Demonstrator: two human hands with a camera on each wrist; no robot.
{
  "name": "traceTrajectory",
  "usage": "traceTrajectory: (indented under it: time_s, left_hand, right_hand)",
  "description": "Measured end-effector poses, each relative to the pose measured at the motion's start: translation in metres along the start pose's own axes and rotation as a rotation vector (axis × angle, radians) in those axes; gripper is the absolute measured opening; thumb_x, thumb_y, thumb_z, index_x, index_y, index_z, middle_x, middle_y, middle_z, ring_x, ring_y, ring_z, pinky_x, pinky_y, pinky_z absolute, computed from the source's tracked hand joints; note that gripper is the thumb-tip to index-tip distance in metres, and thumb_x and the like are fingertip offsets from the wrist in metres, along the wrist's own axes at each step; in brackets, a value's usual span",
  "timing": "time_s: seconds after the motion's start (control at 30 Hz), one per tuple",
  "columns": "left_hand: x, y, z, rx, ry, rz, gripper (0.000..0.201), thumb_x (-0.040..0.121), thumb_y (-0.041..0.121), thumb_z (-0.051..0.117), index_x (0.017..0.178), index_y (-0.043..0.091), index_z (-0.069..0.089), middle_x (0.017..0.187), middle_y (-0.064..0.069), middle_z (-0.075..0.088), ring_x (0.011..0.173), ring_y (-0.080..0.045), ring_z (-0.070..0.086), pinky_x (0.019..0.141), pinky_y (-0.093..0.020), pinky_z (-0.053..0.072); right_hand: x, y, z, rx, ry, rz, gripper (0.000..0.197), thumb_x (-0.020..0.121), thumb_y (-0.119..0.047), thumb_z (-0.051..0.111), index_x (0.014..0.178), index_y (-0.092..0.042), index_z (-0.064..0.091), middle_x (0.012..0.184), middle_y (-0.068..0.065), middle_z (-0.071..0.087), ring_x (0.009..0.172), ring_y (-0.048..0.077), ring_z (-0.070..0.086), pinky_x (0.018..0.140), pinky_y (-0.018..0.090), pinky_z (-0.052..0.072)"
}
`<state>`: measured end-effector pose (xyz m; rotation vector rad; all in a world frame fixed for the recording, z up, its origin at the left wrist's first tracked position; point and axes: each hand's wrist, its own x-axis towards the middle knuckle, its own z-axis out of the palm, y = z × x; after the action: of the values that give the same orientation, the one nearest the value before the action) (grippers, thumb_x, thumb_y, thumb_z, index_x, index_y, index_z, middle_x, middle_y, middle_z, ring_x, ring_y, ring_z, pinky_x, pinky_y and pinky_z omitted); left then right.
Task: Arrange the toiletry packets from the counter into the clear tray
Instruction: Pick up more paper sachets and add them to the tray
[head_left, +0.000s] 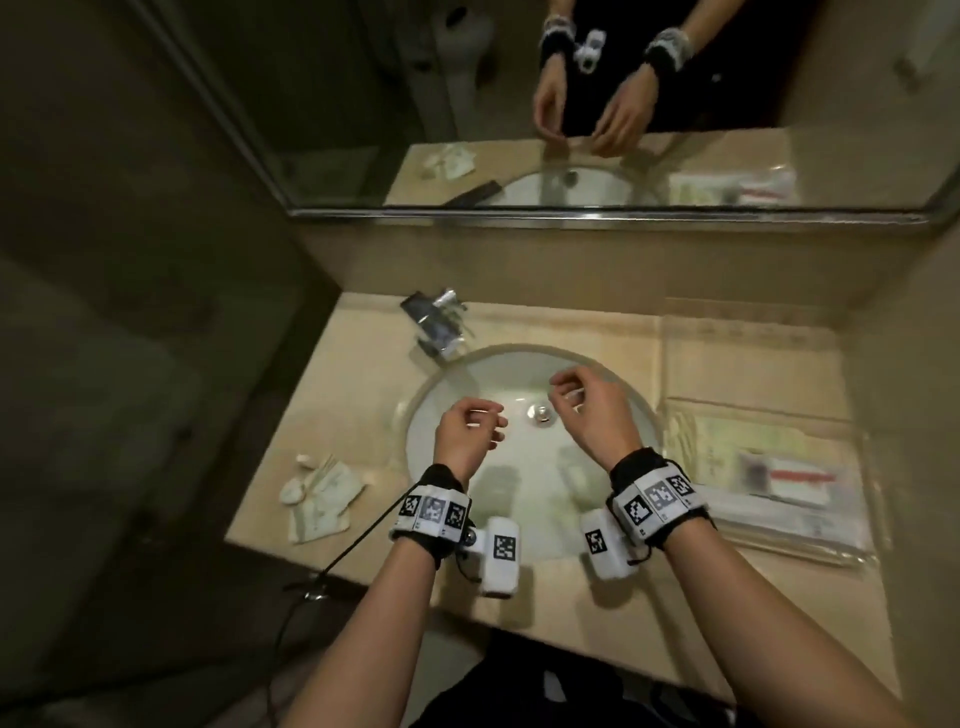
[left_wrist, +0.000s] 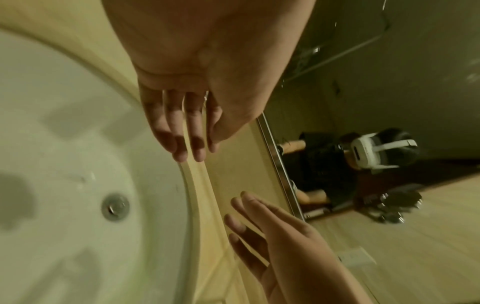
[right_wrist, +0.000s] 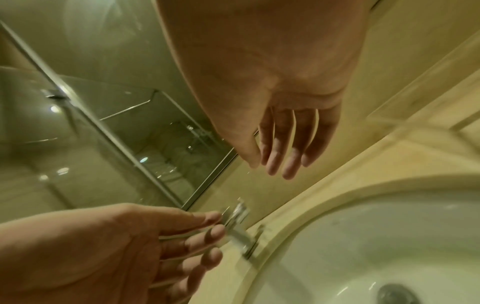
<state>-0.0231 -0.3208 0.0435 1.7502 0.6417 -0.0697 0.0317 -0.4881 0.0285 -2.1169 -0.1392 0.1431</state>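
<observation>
Several pale toiletry packets lie in a loose pile on the counter, left of the sink. To the right of the sink stands the clear tray, with greenish packets and a red-striped packet lying flat in it. Both hands hover over the basin between pile and tray. My left hand has loosely curled fingers and holds nothing; the left wrist view shows its fingers relaxed and empty. Farther back and to the right, my right hand is likewise relaxed and empty, its fingers apart.
The round white sink with its drain fills the counter's middle. A chrome faucet stands at the back left. A mirror covers the back wall. A dark cable hangs off the counter's front left edge.
</observation>
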Motion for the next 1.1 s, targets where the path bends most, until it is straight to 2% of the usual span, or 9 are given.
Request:
traceTrajectory:
  time_s: [0.17, 0.37, 0.43, 0.53, 0.67, 0.73, 0.83, 0.97, 1.1]
  left_hand:
    - [-0.015, -0.035, -0.083, -0.041, 0.185, -0.076, 0.014, 0.094, 0.007, 0.052, 0.100, 0.004, 0.064, 0.079, -0.008, 0.067, 0.063, -0.018, 0.060, 0.063, -0.029, 0.051]
    - [-0.016, -0.083, -0.166, -0.048, 0.334, -0.210, 0.008, 0.091, 0.007, 0.058, 0.091, 0.014, 0.062, 0.083, -0.007, 0.068, 0.065, -0.018, 0.061, 0.060, -0.029, 0.052]
    - [-0.011, -0.101, -0.189, -0.026, 0.369, -0.263, 0.009, 0.087, 0.007, 0.062, 0.087, 0.016, 0.064, 0.091, -0.012, 0.071, 0.072, -0.023, 0.065, 0.067, -0.033, 0.055]
    - [-0.003, -0.127, -0.219, 0.008, 0.442, -0.387, 0.014, 0.079, 0.009, 0.070, 0.081, 0.019, 0.060, 0.099, -0.015, 0.070, 0.091, -0.031, 0.067, 0.085, -0.039, 0.056]
    - [0.005, -0.154, -0.246, 0.095, 0.465, -0.533, 0.038, 0.072, 0.017, 0.080, 0.096, 0.012, 0.053, 0.115, -0.014, 0.061, 0.107, -0.031, 0.060, 0.089, -0.033, 0.049]
    - [0.010, -0.164, -0.256, 0.179, 0.410, -0.555, 0.051, 0.069, 0.020, 0.083, 0.106, 0.009, 0.050, 0.119, -0.013, 0.055, 0.110, -0.030, 0.056, 0.089, -0.033, 0.047]
    - [0.016, -0.174, -0.261, 0.306, 0.348, -0.522, 0.063, 0.062, 0.022, 0.087, 0.108, 0.010, 0.046, 0.119, -0.011, 0.052, 0.111, -0.029, 0.053, 0.093, -0.038, 0.048]
    - [0.023, -0.178, -0.264, 0.283, 0.373, -0.531, 0.065, 0.061, 0.022, 0.089, 0.106, 0.013, 0.043, 0.117, -0.010, 0.055, 0.107, -0.030, 0.056, 0.088, -0.042, 0.052]
    - [0.029, -0.176, -0.266, 0.255, 0.358, -0.560, 0.060, 0.062, 0.022, 0.088, 0.102, 0.012, 0.044, 0.114, -0.013, 0.061, 0.106, -0.032, 0.061, 0.087, -0.044, 0.054]
  right_hand:
    - [-0.008, -0.037, 0.074, 0.013, -0.207, -0.055, 0.011, 0.088, -0.020, 0.063, 0.098, -0.017, 0.066, 0.088, -0.005, 0.070, 0.071, 0.012, 0.065, 0.071, 0.030, 0.055]
    - [-0.013, -0.073, 0.149, -0.055, -0.411, -0.113, 0.011, 0.088, -0.019, 0.064, 0.098, -0.015, 0.066, 0.089, -0.003, 0.069, 0.070, 0.013, 0.063, 0.074, 0.029, 0.053]
    - [-0.013, -0.082, 0.173, -0.093, -0.448, -0.123, 0.012, 0.088, -0.019, 0.064, 0.099, -0.014, 0.066, 0.089, -0.003, 0.069, 0.071, 0.014, 0.063, 0.076, 0.030, 0.053]
    - [-0.013, -0.090, 0.215, -0.119, -0.512, -0.090, 0.013, 0.086, -0.021, 0.066, 0.098, -0.015, 0.066, 0.089, -0.001, 0.071, 0.075, 0.018, 0.065, 0.078, 0.035, 0.055]
    - [-0.016, -0.096, 0.266, -0.195, -0.643, -0.025, 0.027, 0.081, -0.024, 0.075, 0.102, -0.012, 0.063, 0.095, 0.001, 0.069, 0.085, 0.019, 0.064, 0.081, 0.032, 0.053]
    - [-0.018, -0.098, 0.291, -0.243, -0.658, 0.004, 0.034, 0.079, -0.025, 0.078, 0.105, -0.011, 0.060, 0.096, 0.001, 0.065, 0.087, 0.019, 0.061, 0.081, 0.032, 0.050]
    - [-0.020, -0.098, 0.318, -0.332, -0.609, 0.051, 0.043, 0.075, -0.031, 0.080, 0.108, -0.015, 0.057, 0.105, 0.004, 0.060, 0.094, 0.021, 0.058, 0.084, 0.032, 0.049]
    - [-0.024, -0.102, 0.338, -0.531, -0.520, 0.051, 0.063, 0.069, -0.047, 0.081, 0.117, -0.018, 0.052, 0.117, 0.004, 0.053, 0.107, 0.026, 0.054, 0.092, 0.040, 0.047]
    - [-0.024, -0.103, 0.345, -0.610, -0.513, 0.065, 0.072, 0.067, -0.048, 0.082, 0.122, -0.017, 0.048, 0.122, 0.007, 0.053, 0.111, 0.027, 0.052, 0.096, 0.039, 0.044]
